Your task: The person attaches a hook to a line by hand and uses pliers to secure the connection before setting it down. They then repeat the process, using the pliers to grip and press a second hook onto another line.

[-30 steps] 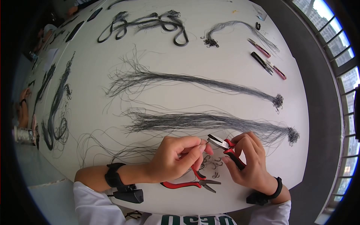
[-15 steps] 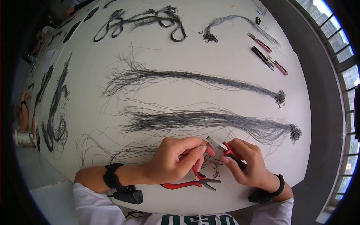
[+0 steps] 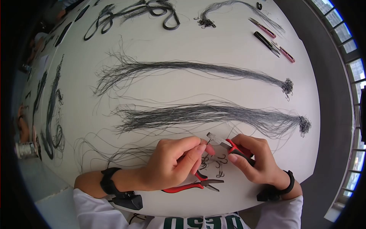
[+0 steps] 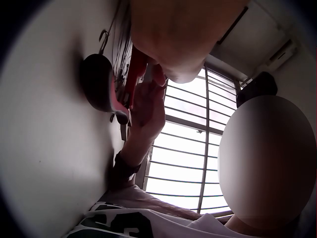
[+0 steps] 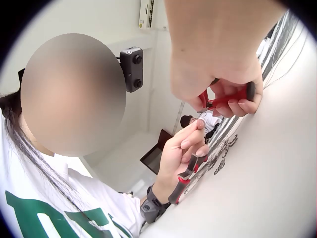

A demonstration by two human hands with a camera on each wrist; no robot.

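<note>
A pale table (image 3: 213,45) was used as the work surface. Two long dark bundles of strands, an upper one (image 3: 213,68) and a lower one (image 3: 213,114), were laid across it nearly parallel, their hooked ends both set toward the right, apparently so that the strands would be kept from tangling.

Beside the lower bundle, the left hand (image 3: 171,164) and the right hand (image 3: 257,158) were held close together, presumably so that fine work could be done between them. By the right hand, red-and-black pliers (image 3: 225,143) were gripped, its fingers curled round the handles and the tips angled toward the left fingertips; whether the jaws were fully closed could not be told. A second pair of pliers (image 3: 183,189) was left with jaws parted, partly hidden by the left hand, seemingly within easy reach. Pink-handled snips (image 3: 265,30) were placed well apart, perhaps to be out of the way.

Loose hooks (image 3: 220,162) were scattered between the hands, likely for easy picking. Smallest of all, a thin dark piece (image 3: 208,141) was pinched between the left thumb and forefinger; its exact shape could not be made out.
</note>
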